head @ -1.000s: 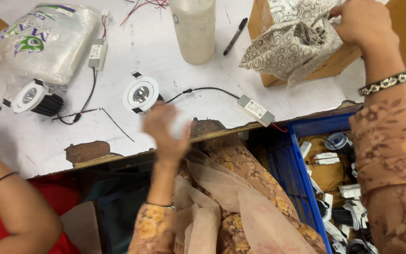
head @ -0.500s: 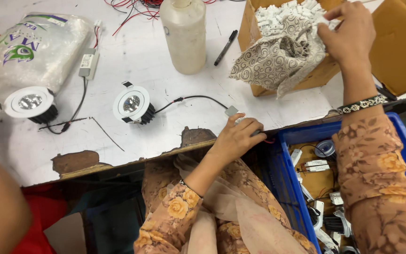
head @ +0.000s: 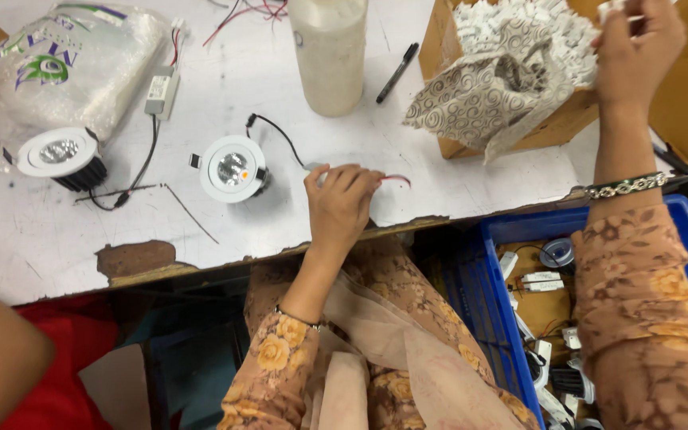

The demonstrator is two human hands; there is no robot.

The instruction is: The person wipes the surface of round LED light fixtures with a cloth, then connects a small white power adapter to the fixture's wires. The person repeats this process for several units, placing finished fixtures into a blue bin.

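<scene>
Resting on the desk [head: 439, 171], the left hand [head: 340, 203] pinches a small driver's red leads, its downlight [head: 232, 169] just leftward, while the right hand [head: 639, 48] grips white parts over the carton [head: 555, 127].

Single head-worn view, steeply downward and close over white worktable [head: 439, 175] and lap.

Downlight [head: 232, 168] on table [head: 455, 171], just left of left hand [head: 340, 203]; bottle [head: 329, 52] behind; cardboard box [head: 511, 119] right, right hand [head: 639, 48] above; crate [head: 511, 318] below table edge.
</scene>
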